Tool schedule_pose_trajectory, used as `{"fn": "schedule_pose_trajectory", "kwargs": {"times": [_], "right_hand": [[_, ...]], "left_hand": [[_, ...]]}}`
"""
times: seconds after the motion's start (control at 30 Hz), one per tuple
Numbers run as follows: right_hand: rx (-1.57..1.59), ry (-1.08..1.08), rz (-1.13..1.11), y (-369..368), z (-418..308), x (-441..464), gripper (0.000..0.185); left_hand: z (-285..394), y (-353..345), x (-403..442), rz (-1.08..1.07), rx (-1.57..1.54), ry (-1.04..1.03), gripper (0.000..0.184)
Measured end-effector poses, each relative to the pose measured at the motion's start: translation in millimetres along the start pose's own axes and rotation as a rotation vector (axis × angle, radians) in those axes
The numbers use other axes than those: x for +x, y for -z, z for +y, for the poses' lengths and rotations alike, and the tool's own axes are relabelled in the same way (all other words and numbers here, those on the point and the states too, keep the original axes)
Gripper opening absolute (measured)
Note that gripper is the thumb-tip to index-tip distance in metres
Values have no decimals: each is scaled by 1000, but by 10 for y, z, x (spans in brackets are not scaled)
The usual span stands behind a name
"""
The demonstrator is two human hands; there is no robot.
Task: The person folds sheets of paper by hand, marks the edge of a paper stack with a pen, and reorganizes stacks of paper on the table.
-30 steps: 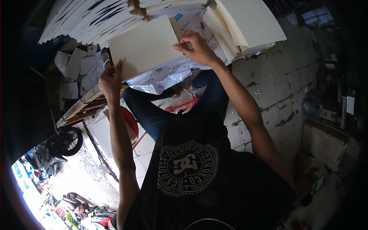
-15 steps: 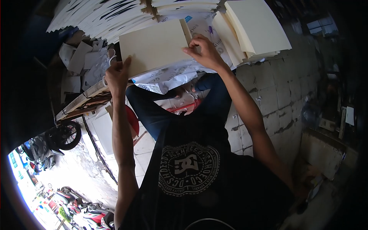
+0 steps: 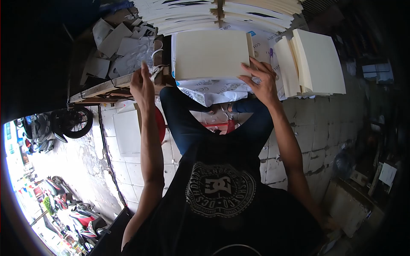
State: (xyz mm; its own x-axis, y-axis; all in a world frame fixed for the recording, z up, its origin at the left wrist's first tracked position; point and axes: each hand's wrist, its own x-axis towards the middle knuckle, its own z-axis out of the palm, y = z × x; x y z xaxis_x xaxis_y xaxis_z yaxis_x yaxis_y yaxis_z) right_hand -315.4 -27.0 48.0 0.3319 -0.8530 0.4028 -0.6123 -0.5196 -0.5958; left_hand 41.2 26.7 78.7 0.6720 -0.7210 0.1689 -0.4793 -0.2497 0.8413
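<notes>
A stack of cream paper sheets (image 3: 211,53) lies on the printed white wrapping sheet (image 3: 205,89) in front of me. My right hand (image 3: 264,83) is at the stack's right end, its fingers and thumb curled onto the near right corner. To the left of the stack, off the paper, my left hand (image 3: 142,87) is raised by the wooden edge of a scrap bin (image 3: 121,81). Its fingers are drawn together and slightly blurred, so whether something small is between them I cannot make out.
Tall piles of cream sheets (image 3: 260,17) stand behind the stack. More cream paper blocks (image 3: 320,64) lean at the right. Loose scraps (image 3: 117,40) fill the bin. A red stool (image 3: 159,123) is at lower left; parked motorbikes (image 3: 81,224) are farther off.
My left hand has come off the stack's left edge and moved away from it, over by the bin. My right hand stays at the right end. The whole view has shifted.
</notes>
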Motion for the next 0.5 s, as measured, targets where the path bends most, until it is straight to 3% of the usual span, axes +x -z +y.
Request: {"fn": "schedule_pose_trajectory", "kwargs": {"times": [0.07, 0.1, 0.13, 0.17, 0.2, 0.27, 0.37, 0.43, 0.5], "right_hand": [[-21, 15, 13, 10, -38, 0, 38], [-6, 7, 16, 5, -48, -1, 38], [10, 0, 18, -4, -52, -1, 38], [26, -6, 19, -14, -53, 3, 38], [19, 7, 21, -18, -52, 9, 37], [12, 15, 13, -21, -49, 9, 37], [12, 15, 21, -16, -56, -11, 36], [19, 24, 22, -27, -54, 37, 37], [14, 0, 24, -31, -49, 4, 37]], "left_hand": [[-439, 75, -206, 55, 55, 118, 44], [-899, -38, -398, 126, 92, -9, 39], [-1197, -79, -621, 13, 283, -37, 42], [-1680, -163, -927, -131, 608, -61, 51], [-1832, -193, -1262, -371, 663, 82, 65], [-2212, -368, -1805, -178, 655, -118, 80], [-1616, 47, -1609, -594, 687, 70, 76], [-1105, 291, -1173, -977, 573, 262, 59], [-606, 357, -1026, -752, 282, 182, 50]]}}
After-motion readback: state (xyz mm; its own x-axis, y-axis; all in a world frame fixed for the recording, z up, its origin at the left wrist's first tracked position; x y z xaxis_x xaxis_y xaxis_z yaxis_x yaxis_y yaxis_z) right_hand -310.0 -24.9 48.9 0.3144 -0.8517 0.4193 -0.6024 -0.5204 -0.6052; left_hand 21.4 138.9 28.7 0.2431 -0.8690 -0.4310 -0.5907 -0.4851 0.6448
